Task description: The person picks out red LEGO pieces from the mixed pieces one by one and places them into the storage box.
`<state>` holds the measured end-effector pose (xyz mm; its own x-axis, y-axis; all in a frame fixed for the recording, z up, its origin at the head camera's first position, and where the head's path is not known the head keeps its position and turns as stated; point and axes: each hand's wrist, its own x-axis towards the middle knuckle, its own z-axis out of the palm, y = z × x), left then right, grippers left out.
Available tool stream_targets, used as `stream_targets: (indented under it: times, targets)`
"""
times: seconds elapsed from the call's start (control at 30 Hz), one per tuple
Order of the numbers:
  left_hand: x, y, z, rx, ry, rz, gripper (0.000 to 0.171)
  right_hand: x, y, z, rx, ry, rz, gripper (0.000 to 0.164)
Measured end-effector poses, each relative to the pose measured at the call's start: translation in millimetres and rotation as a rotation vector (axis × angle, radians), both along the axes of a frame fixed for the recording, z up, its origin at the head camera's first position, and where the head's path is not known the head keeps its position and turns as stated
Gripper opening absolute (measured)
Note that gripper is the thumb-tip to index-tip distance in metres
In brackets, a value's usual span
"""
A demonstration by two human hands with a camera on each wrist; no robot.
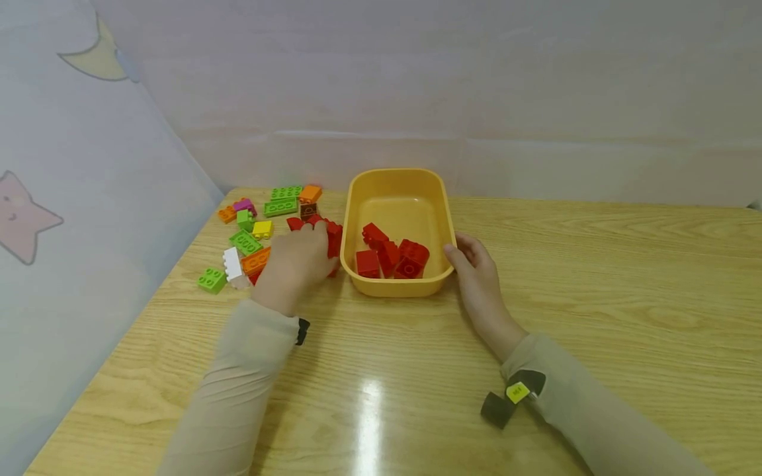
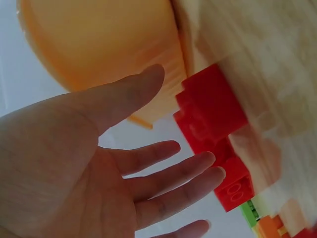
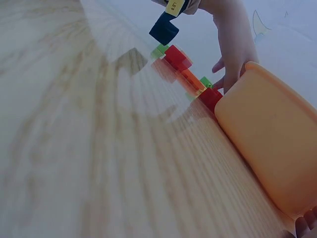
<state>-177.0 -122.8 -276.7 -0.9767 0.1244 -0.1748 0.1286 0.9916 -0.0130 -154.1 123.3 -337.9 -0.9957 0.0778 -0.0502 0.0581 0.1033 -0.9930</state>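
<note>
A yellow plastic bin stands on the table with several red toy bricks inside its near half. On its left, my left hand reaches over more red bricks. In the left wrist view its fingers are spread and fairly straight, fingertips right at those bricks, with nothing held. At the bin's right side, my right hand holds the bin, thumb at the rim and fingers along the outer wall. Only a few of its fingertips show in the right wrist view.
Left of the bin lie loose bricks: green, white, yellow, orange, magenta and brown. A papered wall rises behind the wooden table, and another wall stands along its left edge.
</note>
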Motion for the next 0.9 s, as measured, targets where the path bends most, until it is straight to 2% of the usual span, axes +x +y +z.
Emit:
stream_targets:
  times: [0.17,0.33,0.47,0.9]
  targets:
    - [-0.2,6.2,-6.4,-0.029,-0.011,0.005,0.055,0.2,0.0,0.2,-0.001,0.000,0.001,0.051]
    - [1.8,6.9,-7.6,-0.027,0.029,-0.013,0.032,0.3,-0.6,0.7,0.001,-0.003,-0.004,0.051]
    - [2.3,4.9,-7.5,-0.023,0.025,-0.013,0.020,0.5,-1.2,1.3,-0.002,-0.004,-0.003,0.051]
    - [2.1,0.4,-4.8,-0.045,0.021,-0.059,0.016,0.4,-0.8,1.6,0.008,-0.019,-0.012,0.050]
